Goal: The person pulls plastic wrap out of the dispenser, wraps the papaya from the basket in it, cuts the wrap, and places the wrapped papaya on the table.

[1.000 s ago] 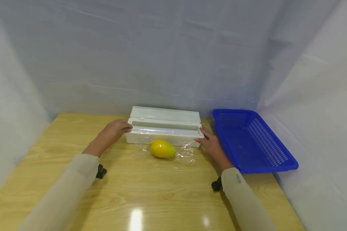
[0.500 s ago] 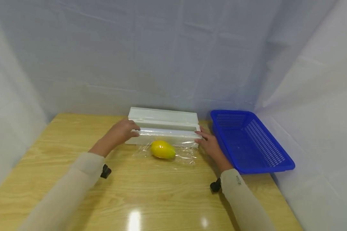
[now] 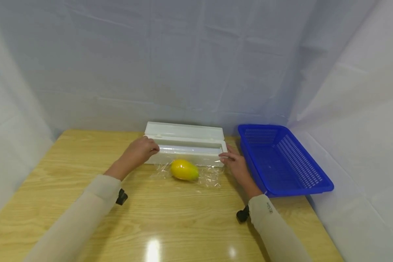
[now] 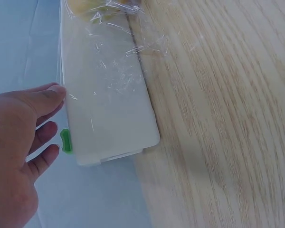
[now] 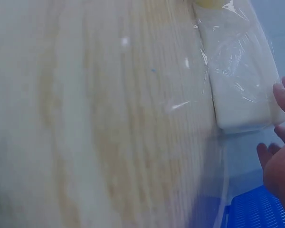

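Note:
A long white cling film box (image 3: 183, 158) stands at the back of the table with its lid (image 3: 185, 130) raised and a pale roll (image 3: 191, 149) inside. Clear cling film (image 3: 211, 176) comes over its front edge and covers a yellow-green mango (image 3: 184, 169) on the tabletop. At the box's left end, my left hand (image 3: 140, 151) pinches the film by the front edge, thumb against index finger. My right hand (image 3: 236, 165) is at the opposite end, thumb and index finger pinching the film at the box's upper edge. Its other fingers (image 5: 264, 154) are loosely bent beyond the end.
A blue plastic basket (image 3: 275, 160) stands right of the box, close to my right forearm. White sheeting (image 3: 190, 65) hangs behind the wooden table (image 3: 170, 218) and along both sides. A green tab (image 4: 66, 141) sits on the box edge.
My left hand has moved right from the box's left end and its fingers have closed on the film. My right thumb and index finger have drawn together. The mango stays in place.

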Available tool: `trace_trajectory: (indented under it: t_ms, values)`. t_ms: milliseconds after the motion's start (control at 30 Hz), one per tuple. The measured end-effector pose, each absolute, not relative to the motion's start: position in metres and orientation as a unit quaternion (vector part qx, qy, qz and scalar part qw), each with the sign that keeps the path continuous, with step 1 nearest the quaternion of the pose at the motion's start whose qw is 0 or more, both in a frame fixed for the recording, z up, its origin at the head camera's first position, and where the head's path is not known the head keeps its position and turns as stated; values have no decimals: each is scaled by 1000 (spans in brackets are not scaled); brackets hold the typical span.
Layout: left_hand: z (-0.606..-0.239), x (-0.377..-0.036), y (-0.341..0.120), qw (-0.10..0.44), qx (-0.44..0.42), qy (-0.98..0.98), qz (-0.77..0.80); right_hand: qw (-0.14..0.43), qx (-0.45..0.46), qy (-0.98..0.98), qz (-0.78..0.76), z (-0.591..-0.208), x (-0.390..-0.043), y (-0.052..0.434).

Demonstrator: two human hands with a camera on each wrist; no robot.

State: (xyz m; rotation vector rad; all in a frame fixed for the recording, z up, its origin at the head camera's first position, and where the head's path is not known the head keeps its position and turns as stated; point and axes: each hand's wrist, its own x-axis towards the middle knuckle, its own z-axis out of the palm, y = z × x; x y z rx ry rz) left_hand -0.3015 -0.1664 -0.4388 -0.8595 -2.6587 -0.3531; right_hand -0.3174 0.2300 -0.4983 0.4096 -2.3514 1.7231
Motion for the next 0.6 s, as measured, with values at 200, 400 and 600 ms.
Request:
trace_trajectory:
  t_ms: [200,400,600]
  values:
    - [-437,-297,-164,146,-295,-933,-144,194,168,-797,546,-489,-302,225]
    - [-441,-293,-159,134,-287,-928,-195,253,176,-795,522,-499,-303,230]
    - [-445,-286,-162,141,-267,-924,-233,225,183,-805,518,-492,-288,229]
